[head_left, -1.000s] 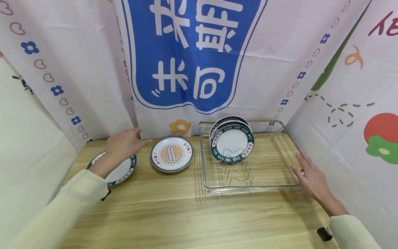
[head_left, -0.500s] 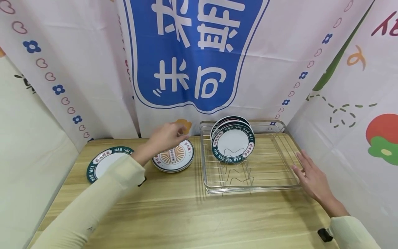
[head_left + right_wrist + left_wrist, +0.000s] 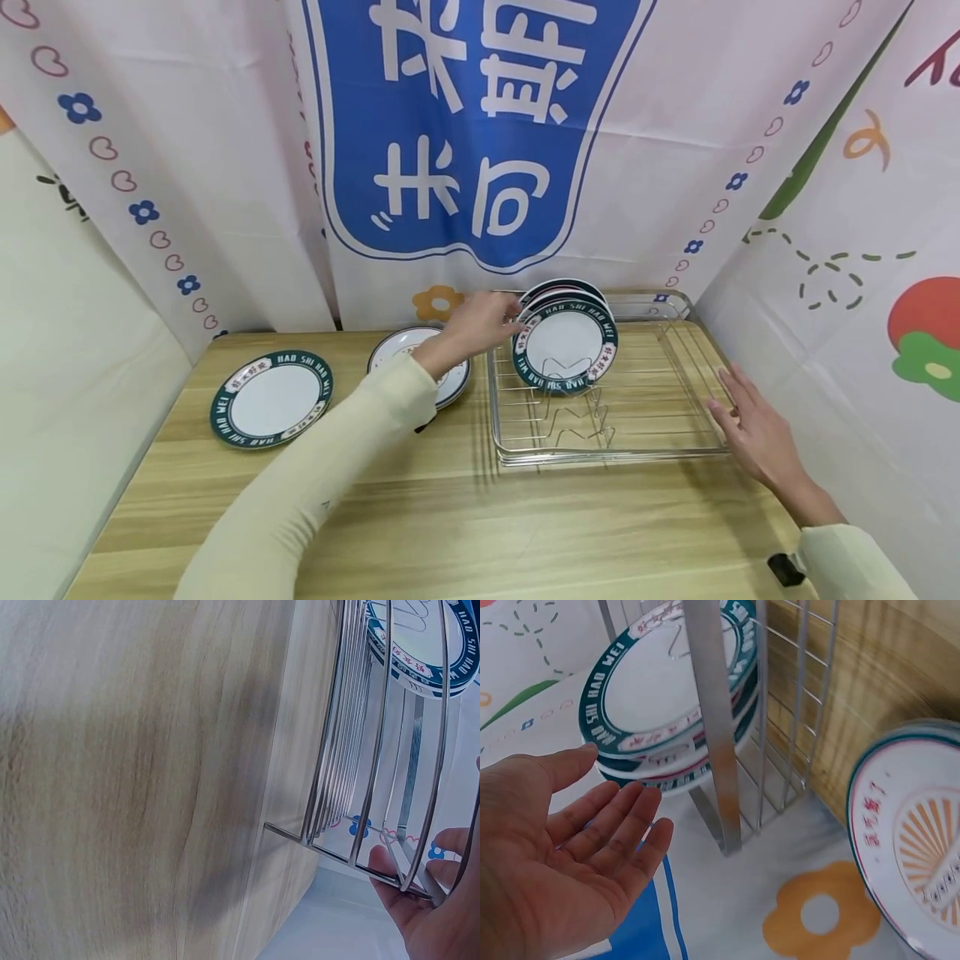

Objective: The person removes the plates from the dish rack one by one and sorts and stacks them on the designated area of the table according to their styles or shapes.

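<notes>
At the left side of the wire dish rack [image 3: 607,455], my left hand [image 3: 480,323] reaches to the rim of several green-rimmed plates [image 3: 564,346] standing upright there. In the left wrist view, the thumb of my left hand [image 3: 577,840] is right at the front plate's [image 3: 649,682] edge, and the other fingers are spread below, relaxed. My right hand [image 3: 759,433] rests against the rack's right end with its fingers extended. The right wrist view has the thumb of my right hand [image 3: 420,900] at the end wires of the rack [image 3: 360,862].
A small stack of white plates [image 3: 456,385] with an orange sunburst lies left of the rack, partly covered by my left arm. Farther left, a green-rimmed plate [image 3: 273,400] lies flat on the wooden table [image 3: 480,533]. Printed cloth [image 3: 247,167] hangs close behind.
My left hand has moved right, from over the flat green-rimmed plate, past the sunburst plates, to the plates in the rack. My right hand has stayed at the rack's right end.
</notes>
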{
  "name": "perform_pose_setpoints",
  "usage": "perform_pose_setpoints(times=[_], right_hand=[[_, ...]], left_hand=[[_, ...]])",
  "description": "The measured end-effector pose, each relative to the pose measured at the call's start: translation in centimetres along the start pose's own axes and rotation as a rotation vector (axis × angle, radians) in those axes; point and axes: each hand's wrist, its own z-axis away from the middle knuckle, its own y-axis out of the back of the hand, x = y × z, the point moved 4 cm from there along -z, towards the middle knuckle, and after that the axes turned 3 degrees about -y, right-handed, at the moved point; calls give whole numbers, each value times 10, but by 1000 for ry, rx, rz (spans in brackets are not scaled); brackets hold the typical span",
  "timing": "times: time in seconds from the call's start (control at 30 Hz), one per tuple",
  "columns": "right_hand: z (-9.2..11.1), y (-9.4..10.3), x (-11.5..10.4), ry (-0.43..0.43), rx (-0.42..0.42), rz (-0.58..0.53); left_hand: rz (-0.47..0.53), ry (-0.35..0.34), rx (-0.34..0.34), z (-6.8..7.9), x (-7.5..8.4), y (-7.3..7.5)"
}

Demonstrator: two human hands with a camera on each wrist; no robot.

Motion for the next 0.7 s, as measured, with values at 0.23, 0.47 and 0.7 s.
perform_pose_setpoints(times=[0.23, 0.47, 0.7], right_hand=[[0, 0, -1, -6, 8, -9], [-2, 0, -2, 5, 22, -13], [0, 0, -1, 4, 24, -16]], left_hand=[[1, 42, -11, -19, 11, -15], [-49, 74, -11, -30, 14, -27], [-23, 66, -18, -31, 13, -32]])
